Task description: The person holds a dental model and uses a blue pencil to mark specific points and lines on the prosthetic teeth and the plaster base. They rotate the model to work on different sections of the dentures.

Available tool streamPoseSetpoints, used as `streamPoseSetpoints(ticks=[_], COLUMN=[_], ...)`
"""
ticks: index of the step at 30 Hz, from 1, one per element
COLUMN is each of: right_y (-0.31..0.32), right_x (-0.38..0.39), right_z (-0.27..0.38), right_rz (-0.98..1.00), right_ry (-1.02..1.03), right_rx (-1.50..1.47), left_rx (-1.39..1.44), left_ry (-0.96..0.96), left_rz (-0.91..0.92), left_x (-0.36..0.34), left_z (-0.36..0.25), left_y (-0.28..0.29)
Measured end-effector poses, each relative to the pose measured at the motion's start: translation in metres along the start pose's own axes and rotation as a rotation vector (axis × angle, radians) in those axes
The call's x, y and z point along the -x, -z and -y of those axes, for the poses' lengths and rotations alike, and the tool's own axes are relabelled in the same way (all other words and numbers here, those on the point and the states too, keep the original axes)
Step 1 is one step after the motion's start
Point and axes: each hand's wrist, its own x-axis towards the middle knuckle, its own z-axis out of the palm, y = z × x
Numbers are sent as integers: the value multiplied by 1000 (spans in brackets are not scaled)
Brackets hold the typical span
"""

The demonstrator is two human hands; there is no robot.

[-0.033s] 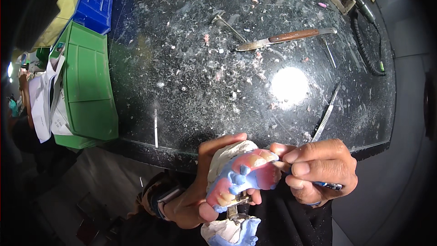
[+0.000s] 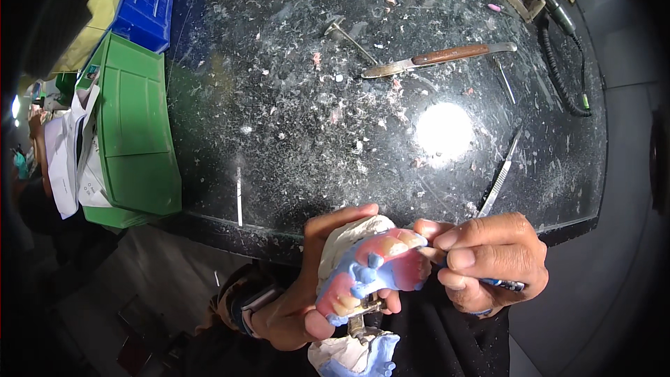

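My left hand [image 2: 289,307] is wrapped round a dental cast [image 2: 349,248] of white plaster and blue stone, with pink wax and pale teeth [image 2: 398,244] set on it. A metal articulator [image 2: 358,324] hinges it to a lower cast [image 2: 352,356], partly cut off at the bottom of the picture. In my right hand [image 2: 495,262] is a slim dark-blue pencil [image 2: 506,284], pinched between thumb and fingers. Its tan tip points at the front teeth and the pink wax; fingers partly hide whether it touches.
Plaster and pink scraps litter the black bench [image 2: 279,188]. A wood-handled knife [image 2: 450,54], a scalpel handle [image 2: 499,181] and a metal tool [image 2: 352,42] lie there. Left are green [image 2: 136,139] and blue bins [image 2: 146,3]; a corded handpiece [image 2: 558,14] rests far right.
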Motion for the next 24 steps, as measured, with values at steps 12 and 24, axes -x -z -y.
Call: streamPoseSetpoints(ticks=[12, 24], right_y=[-5, -5], right_x=[0, 1], right_z=[-1, -1], right_rz=[-59, -89], right_ry=[28, 43], right_rx=[-6, 3], left_rx=[168, 101], left_ry=[-46, 6], left_rz=[259, 31], left_x=[-1, -1], left_z=[8, -1], left_y=[17, -2])
